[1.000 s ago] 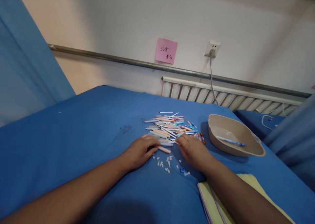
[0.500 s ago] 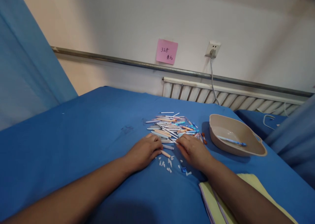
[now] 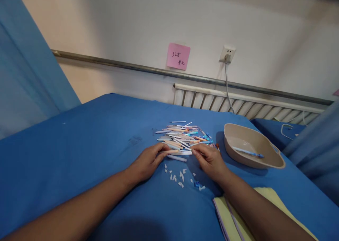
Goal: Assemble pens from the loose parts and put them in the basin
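Note:
Between thumb and fingers my left hand pinches an orange-cream pen barrel, its end pointing right. My right hand is closed at the fingertips on a thin white pen refill, which lines up with the barrel's end; whether it sits inside the barrel I cannot tell. Just beyond both hands lies a pile of pen barrels, refills and coloured pen parts. A pale lavender barrel rests below the held one. Small white pieces are scattered nearer to me, beside a blue piece.
On the right stands a beige basin with a blue-and-white pen in it. A folded yellow cloth lies under my right forearm. Blue cloth covers the surface, with a radiator and wall behind.
My left hand has picked the orange-cream barrel up off the cloth and raised it toward the pile. My right hand's fingers have drawn together on a white refill.

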A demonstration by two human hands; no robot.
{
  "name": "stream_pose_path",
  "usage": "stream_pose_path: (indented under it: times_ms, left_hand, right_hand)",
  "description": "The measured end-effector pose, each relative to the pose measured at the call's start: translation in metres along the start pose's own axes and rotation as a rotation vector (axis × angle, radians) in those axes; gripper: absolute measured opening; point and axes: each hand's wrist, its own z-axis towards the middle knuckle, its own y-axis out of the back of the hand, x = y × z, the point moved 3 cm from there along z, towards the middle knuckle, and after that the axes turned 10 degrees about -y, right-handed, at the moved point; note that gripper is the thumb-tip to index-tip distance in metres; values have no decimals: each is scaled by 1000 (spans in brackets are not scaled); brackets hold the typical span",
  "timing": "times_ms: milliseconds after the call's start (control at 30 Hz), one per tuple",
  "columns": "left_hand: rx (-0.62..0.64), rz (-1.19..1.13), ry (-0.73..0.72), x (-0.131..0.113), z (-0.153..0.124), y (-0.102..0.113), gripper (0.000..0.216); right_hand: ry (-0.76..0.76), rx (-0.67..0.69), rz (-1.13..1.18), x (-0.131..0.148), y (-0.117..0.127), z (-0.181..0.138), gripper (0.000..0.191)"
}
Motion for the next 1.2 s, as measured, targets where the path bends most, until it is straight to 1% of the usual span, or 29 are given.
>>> stream_pose_path:
  times_ms: [100,233,367,500,567,633,700,800,933,1067,1133,1200]
  left_hand:
    - [-9,-25,-9,-1,-1,0,29]
    - [-38,-36,-5,0,-1,-1,30]
    - [-34,-8,-22,1,-2,-1,29]
    - [-16,60,-78,2,-3,-3,25]
    - [-8,77,-94,0,-4,-3,23]
    - [15,61,-85,-3,-4,-6,23]
    - [58,18,-68,-8,-5,-9,25]
    - [132,-89,-65,-19,-7,-17,26]
    - [178,-279,-21,-28,-10,-26,24]
    - [176,-441,54,-26,-12,-30,22]
    - [161,-499,90,-22,-12,-31,21]
    - [128,-533,130,-18,-11,-30,22]
  right_hand:
    - [-32,-8,14,0,3,1,16]
    - [-1,11,-5,2,3,0,15]
    - [27,28,-35,2,1,-1,16]
    - [40,81,-62,6,0,-1,16]
    - [17,83,-40,10,-1,-1,16]
    - [-47,41,29,12,-2,-1,16]
    - [-128,11,114,15,-5,-2,17]
    - [-201,38,193,22,-12,-7,19]
    - [-160,99,233,38,-19,-14,25]
    - [-124,160,250,45,-21,-17,30]
    - [-163,140,273,40,-22,-16,29]
    - [-236,81,309,31,-22,-14,22]
